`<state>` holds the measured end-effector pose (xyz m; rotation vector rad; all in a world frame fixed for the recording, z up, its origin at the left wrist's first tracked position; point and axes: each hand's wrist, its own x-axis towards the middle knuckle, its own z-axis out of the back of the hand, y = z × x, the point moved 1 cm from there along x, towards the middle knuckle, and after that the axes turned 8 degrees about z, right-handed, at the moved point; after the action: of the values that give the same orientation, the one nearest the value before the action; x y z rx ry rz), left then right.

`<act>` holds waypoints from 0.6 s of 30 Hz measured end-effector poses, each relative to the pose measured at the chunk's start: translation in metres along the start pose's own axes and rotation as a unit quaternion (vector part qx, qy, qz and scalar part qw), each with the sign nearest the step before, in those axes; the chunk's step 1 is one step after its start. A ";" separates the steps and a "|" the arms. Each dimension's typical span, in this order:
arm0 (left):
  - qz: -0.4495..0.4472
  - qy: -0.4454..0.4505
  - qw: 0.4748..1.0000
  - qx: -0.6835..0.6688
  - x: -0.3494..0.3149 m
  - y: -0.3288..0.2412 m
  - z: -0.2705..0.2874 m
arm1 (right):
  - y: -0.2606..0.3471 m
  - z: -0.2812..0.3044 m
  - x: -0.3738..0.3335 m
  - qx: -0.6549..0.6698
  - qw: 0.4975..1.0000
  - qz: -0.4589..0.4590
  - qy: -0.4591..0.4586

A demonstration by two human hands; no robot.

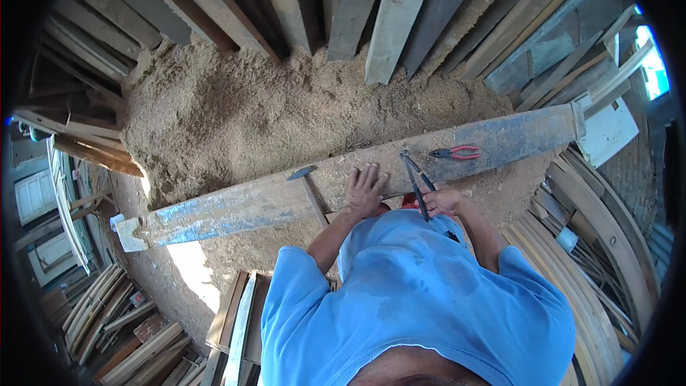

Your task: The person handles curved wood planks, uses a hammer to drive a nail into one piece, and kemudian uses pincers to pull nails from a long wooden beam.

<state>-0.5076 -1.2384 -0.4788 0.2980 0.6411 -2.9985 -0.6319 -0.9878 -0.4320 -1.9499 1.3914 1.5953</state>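
Observation:
A long worn plank lies crosswise in front of me. My left hand rests on it, palm down, fingers spread and holding nothing. My right hand is closed around a handle of dark long-handled pincers. Their two handles stand apart, and the small head is against the plank's surface. Whether a nail sits in the jaws is too small to tell. Right of the head lie red-handled pliers. Left of my left hand, a hammer lies across the plank, its handle reaching past the near edge.
A heap of sawdust covers the ground beyond the plank. Upright boards lean along the far side. Curved wooden strips are stacked at right, and cut timber is piled at lower left.

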 end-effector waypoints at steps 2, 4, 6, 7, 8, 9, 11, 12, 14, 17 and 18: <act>0.092 -0.026 0.995 0.035 0.003 0.017 0.012 | -0.004 0.003 -0.006 0.024 0.999 0.022 0.001; 0.181 -0.125 0.975 0.037 0.014 0.039 0.020 | -0.004 0.009 -0.013 0.050 0.998 0.026 0.008; 0.243 -0.153 0.953 0.091 0.023 0.058 0.030 | 0.003 0.013 -0.016 0.080 0.996 0.015 0.028; 0.272 -0.166 0.940 0.120 0.027 0.063 0.032 | 0.010 0.012 -0.018 0.094 0.994 0.014 0.053; 0.241 -0.147 0.956 0.084 0.032 0.062 0.030 | 0.018 0.011 -0.021 0.106 0.991 0.011 0.079; 0.209 -0.127 0.968 0.047 0.037 0.059 0.027 | 0.022 0.009 -0.022 0.117 0.987 0.007 0.105; 0.229 -0.045 0.966 -0.112 0.047 0.044 0.018 | 0.026 0.006 -0.017 0.170 0.973 0.014 0.156; 0.279 0.020 0.932 -0.231 0.052 0.027 0.008 | 0.026 0.007 -0.013 0.196 0.964 0.017 0.181; 0.457 0.142 0.702 -0.527 0.070 -0.023 0.001 | 0.016 0.012 0.005 0.218 0.957 0.013 0.191; 0.454 0.185 0.652 -0.578 0.082 -0.059 -0.016 | 0.023 0.006 0.012 0.217 0.960 -0.014 0.178; 0.436 0.179 0.669 -0.575 0.084 -0.060 -0.031 | 0.029 0.005 0.013 0.212 0.960 -0.021 0.183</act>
<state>-0.5907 -1.1728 -0.4999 0.7668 1.6259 -1.2298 -0.6588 -1.0058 -0.4345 -2.0411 1.6470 0.8431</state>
